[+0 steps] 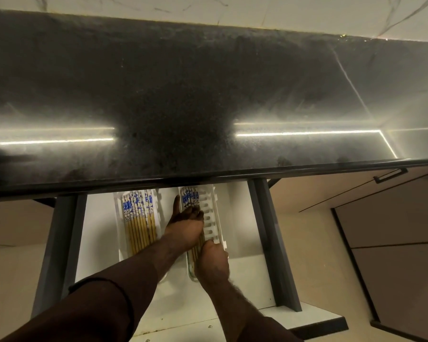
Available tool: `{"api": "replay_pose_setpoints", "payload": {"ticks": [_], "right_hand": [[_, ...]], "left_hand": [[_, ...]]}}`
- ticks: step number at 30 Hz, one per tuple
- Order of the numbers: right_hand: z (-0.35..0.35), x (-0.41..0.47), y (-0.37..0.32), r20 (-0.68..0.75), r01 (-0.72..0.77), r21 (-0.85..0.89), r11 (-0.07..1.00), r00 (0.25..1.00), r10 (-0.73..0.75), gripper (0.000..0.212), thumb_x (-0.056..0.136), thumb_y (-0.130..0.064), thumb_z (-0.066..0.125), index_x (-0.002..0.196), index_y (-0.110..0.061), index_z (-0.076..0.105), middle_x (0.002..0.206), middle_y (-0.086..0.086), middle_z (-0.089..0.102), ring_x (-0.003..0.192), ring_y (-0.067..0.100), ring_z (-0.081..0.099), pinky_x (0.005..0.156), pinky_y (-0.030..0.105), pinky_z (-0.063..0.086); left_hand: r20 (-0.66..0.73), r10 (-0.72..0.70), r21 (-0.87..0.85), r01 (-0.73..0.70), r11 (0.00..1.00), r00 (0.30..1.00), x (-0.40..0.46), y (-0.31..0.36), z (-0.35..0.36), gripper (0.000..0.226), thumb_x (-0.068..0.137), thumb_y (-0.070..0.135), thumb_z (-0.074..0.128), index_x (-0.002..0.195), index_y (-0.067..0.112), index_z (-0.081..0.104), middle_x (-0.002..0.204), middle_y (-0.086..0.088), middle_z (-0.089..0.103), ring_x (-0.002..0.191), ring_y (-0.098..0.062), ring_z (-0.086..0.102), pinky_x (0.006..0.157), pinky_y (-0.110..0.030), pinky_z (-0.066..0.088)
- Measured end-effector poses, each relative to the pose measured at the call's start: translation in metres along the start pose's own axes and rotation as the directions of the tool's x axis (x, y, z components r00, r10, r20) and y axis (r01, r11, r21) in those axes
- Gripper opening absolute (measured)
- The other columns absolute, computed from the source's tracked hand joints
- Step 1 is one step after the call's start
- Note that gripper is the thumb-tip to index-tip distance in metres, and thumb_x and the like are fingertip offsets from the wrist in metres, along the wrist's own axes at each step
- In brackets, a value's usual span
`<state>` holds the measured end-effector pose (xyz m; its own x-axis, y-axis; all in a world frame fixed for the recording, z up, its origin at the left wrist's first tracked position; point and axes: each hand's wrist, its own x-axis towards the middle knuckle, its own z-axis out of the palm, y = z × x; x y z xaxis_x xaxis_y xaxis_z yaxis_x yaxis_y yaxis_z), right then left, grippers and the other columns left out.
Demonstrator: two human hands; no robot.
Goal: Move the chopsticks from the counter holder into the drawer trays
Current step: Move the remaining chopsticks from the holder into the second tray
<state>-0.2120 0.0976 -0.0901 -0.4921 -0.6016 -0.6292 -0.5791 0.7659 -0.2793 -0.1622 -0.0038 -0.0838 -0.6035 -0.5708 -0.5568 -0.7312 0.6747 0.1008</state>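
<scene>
An open white drawer [235, 218] under the dark counter holds two white trays. The left tray [120, 228] is filled with several bamboo chopsticks [139, 218] with blue-and-white patterned tops. The right tray [214, 218] holds a few more patterned chopsticks [189, 195] along its left side, with slotted dividers bare on its right. My left hand [184, 224] lies over the right tray, fingers curled onto the chopsticks there. My right hand [214, 261] rests on the near end of the same tray, covering the chopstick tips. No counter holder is in view.
The dark speckled counter [208, 95] overhangs the drawer's far end, with light strips reflected in it. Grey drawer sides [272, 243] flank the trays. Beige cabinet fronts with a dark handle [391, 175] stand to the right.
</scene>
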Motion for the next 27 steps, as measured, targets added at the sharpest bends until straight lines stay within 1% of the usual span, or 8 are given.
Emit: {"api": "replay_pose_setpoints", "payload": {"ticks": [6,10,12,14,18,22,25,27], "right_hand": [[-0.004,-0.004,0.001,-0.035,0.103,-0.039,0.994,0.994,-0.105,0.036,0.099,-0.030,0.053,0.132,-0.015,0.052,0.128,0.004,0.062,0.115,0.020,0.061,0.097,0.030,0.048],[-0.006,-0.006,0.004,0.011,0.031,0.117,0.993,0.999,-0.033,0.036,0.103,-0.033,0.042,0.129,-0.011,0.054,0.128,0.008,0.063,0.116,0.022,0.060,0.102,0.032,0.047],[-0.007,-0.008,0.004,0.021,0.039,0.144,0.989,0.999,-0.042,0.036,0.104,-0.031,0.040,0.129,-0.009,0.054,0.128,0.010,0.062,0.117,0.024,0.059,0.104,0.034,0.046],[-0.008,-0.013,0.003,-0.004,0.066,0.107,0.992,0.998,-0.066,0.034,0.105,-0.028,0.038,0.127,-0.008,0.055,0.126,0.011,0.062,0.115,0.025,0.060,0.100,0.034,0.047],[-0.014,-0.021,0.000,-0.066,0.130,0.003,0.992,0.989,-0.129,0.029,0.103,-0.012,0.032,0.118,-0.001,0.054,0.119,0.019,0.060,0.108,0.035,0.057,0.088,0.041,0.045],[-0.028,-0.025,-0.003,-0.061,0.153,-0.043,0.987,0.986,-0.156,0.031,0.102,-0.025,0.046,0.126,-0.008,0.055,0.124,0.012,0.064,0.112,0.028,0.062,0.096,0.037,0.050],[-0.035,-0.033,-0.004,-0.144,0.213,-0.104,0.971,0.963,-0.227,0.030,0.098,-0.028,0.056,0.123,-0.012,0.058,0.119,0.009,0.067,0.105,0.027,0.066,0.092,0.037,0.053],[-0.042,-0.041,-0.004,-0.209,0.223,-0.087,0.971,0.949,-0.236,0.033,0.094,-0.029,0.063,0.122,-0.013,0.058,0.115,0.008,0.068,0.099,0.025,0.068,0.088,0.036,0.054]], "left_hand": [[-0.001,0.033,0.040,-0.033,0.999,0.999,0.005,-0.001,0.005,0.065,0.096,0.036,0.051,0.152,0.015,0.023,0.163,-0.007,0.011,0.151,-0.025,0.000,0.118,-0.049,-0.005],[-0.013,0.035,0.035,-0.035,0.999,0.999,0.005,0.000,0.006,0.066,0.096,0.040,0.049,0.152,0.018,0.022,0.163,-0.004,0.011,0.151,-0.023,0.001,0.114,-0.052,-0.016],[-0.008,0.038,0.036,-0.038,0.999,0.999,0.004,0.001,0.004,0.065,0.096,0.041,0.049,0.152,0.020,0.023,0.163,-0.003,0.014,0.151,-0.022,0.002,0.110,-0.052,-0.021],[-0.017,0.044,0.053,-0.043,0.998,0.999,0.003,0.000,0.000,0.061,0.096,0.039,0.050,0.150,0.020,0.028,0.162,-0.002,0.018,0.150,-0.022,0.004,0.111,-0.054,-0.021],[-0.045,0.052,0.074,-0.049,0.996,0.998,-0.003,0.000,-0.006,0.059,0.095,0.038,0.052,0.147,0.020,0.034,0.160,-0.003,0.023,0.150,-0.022,0.008,0.113,-0.058,-0.018],[-0.098,0.058,0.005,-0.057,0.998,0.994,-0.010,-0.002,-0.008,0.046,0.097,0.028,0.049,0.142,0.022,0.042,0.159,-0.001,0.029,0.150,-0.020,0.009,0.113,-0.051,-0.017],[-0.174,0.112,0.066,-0.102,0.993,0.978,-0.021,-0.001,-0.012,0.045,0.094,0.026,0.052,0.139,0.022,0.047,0.154,-0.002,0.037,0.148,-0.021,0.020,0.110,-0.059,-0.020],[-0.199,0.141,0.089,-0.125,0.988,0.970,-0.030,0.000,-0.015,0.043,0.091,0.028,0.057,0.134,0.023,0.052,0.147,-0.002,0.048,0.143,-0.022,0.031,0.111,-0.061,-0.016]]}}
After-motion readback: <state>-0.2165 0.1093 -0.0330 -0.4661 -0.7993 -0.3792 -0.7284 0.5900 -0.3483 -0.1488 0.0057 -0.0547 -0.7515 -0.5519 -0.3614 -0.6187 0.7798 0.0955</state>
